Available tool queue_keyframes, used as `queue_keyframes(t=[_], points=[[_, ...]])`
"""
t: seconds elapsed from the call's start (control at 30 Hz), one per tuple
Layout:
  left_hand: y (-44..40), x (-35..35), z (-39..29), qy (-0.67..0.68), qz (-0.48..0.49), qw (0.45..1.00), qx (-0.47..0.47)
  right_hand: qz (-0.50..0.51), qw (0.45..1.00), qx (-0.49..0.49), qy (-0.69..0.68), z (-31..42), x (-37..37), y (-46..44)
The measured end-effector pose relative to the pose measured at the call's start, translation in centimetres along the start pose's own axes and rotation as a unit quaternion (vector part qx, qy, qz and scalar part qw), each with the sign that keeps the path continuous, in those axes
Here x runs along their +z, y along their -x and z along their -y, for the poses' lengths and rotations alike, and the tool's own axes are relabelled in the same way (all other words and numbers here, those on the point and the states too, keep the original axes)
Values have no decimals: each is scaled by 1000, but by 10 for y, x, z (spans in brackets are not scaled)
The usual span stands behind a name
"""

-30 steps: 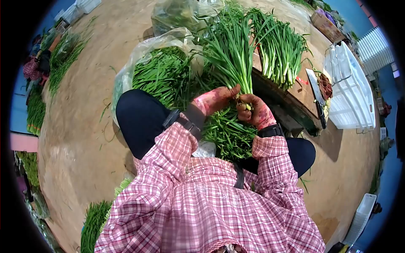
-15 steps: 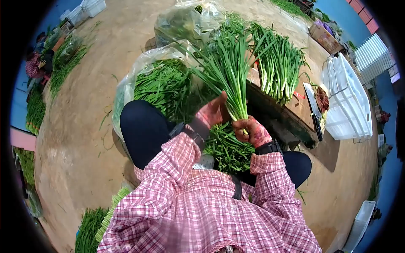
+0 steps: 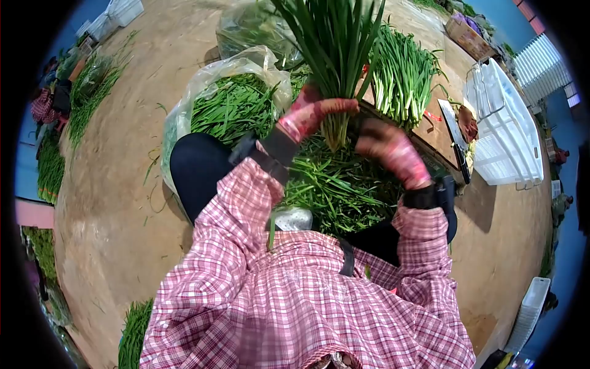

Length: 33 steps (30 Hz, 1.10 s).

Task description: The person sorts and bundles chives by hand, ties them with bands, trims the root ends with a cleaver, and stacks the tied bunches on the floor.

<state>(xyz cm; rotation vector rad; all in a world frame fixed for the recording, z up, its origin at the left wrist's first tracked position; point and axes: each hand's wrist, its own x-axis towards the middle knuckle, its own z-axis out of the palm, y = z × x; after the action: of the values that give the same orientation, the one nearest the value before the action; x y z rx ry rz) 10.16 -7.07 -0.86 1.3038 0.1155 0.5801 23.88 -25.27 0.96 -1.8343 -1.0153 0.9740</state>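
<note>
Upright in front of me is a bunch of garlic chives (image 3: 335,49), leaves up and pale stem ends down. My left hand (image 3: 316,114), in a pink patterned glove, wraps round its lower stems. Just right of the stem ends is my right hand (image 3: 393,150), gloved alike and smeared by motion; it looks apart from the bunch, fingers loosely stretched, nothing visible in them. Below both hands, loose green leaves (image 3: 344,190) lie heaped between my legs. More chives (image 3: 405,74) lie in a row on a low wooden board (image 3: 433,132) at the right.
A clear plastic bag (image 3: 184,117) of greens stands at the left, another bag (image 3: 246,31) behind it. A long-bladed knife (image 3: 455,132) lies at the board's right end, beside stacked white crates (image 3: 504,135). Another person (image 3: 46,104) sits far left near piled greens.
My left hand has closed round the stems, and the bunch is now higher and more upright. My right hand has let go of the stem ends and moved up and right.
</note>
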Motion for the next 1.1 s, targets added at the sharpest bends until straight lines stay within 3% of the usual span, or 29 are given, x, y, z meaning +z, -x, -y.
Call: queue_keyframes(t=[0.03, 0.1, 0.13, 0.17, 0.23, 0.3, 0.37, 0.43, 0.47, 0.57, 0.6, 0.67, 0.7, 0.73, 0.77, 0.83, 0.87, 0.97, 1.03, 1.1], points=[[-11, -4, -9, -86, 7, 994, 62, -36, 992, -62, -103, 21, -10, -6], [-39, -2, -19, -234, -28, 949, 211, -128, 965, -226, -40, 64, -29, -25], [-59, -7, -20, -263, -18, 941, 214, -94, 959, -261, -55, 100, -31, -23], [-74, -9, -21, -292, -9, 932, 217, -127, 935, -325, -69, 104, -38, -44], [-84, 3, -40, -273, -3, 937, 219, -160, 926, -340, 29, 146, -39, -28], [-95, 2, -37, -260, 23, 938, 228, -197, 906, -372, -43, 131, -44, -64], [-114, -20, 9, -280, 63, 929, 234, -231, 904, -358, -23, 110, -36, -80], [-137, -49, 76, -367, 81, 898, 226, -184, 921, -274, -205, 49, -36, -136], [-141, -59, 98, -383, 86, 893, 219, -193, 927, -266, -181, 36, -35, -144], [-137, -57, 103, -46, 103, 983, 144, -178, 943, -278, -44, 68, -26, -116], [-129, -45, 88, -13, 59, 992, 115, -163, 945, -282, 12, 79, -22, -104], [-113, -21, 57, 63, -35, 995, 64, -127, 949, -242, -160, 81, -30, -114], [-88, -7, 16, -87, -80, 992, 49, -178, 946, -246, -111, 86, -35, -107], [-86, -13, 15, 75, -78, 992, -58, -234, 925, -274, -125, 77, -36, -92], [-82, -14, 16, 77, -113, 991, 0, -263, 933, -210, -126, 69, -35, -78], [-67, -16, 4, 225, -113, 957, -146, -241, 969, -21, -56, 43, -26, -58], [-69, -23, 21, 250, -113, 957, -91, -202, 975, 4, -88, 20, -12, -59], [-55, -13, 20, 285, -139, 944, -92, -105, 985, 12, -134, -1, 19, -49], [-47, -14, 18, 342, -172, 919, -91, -117, 964, 22, -237, 4, 26, -36], [-38, -25, 25, 359, -175, 915, -61, -143, 959, 52, -240, -16, 20, -30]])
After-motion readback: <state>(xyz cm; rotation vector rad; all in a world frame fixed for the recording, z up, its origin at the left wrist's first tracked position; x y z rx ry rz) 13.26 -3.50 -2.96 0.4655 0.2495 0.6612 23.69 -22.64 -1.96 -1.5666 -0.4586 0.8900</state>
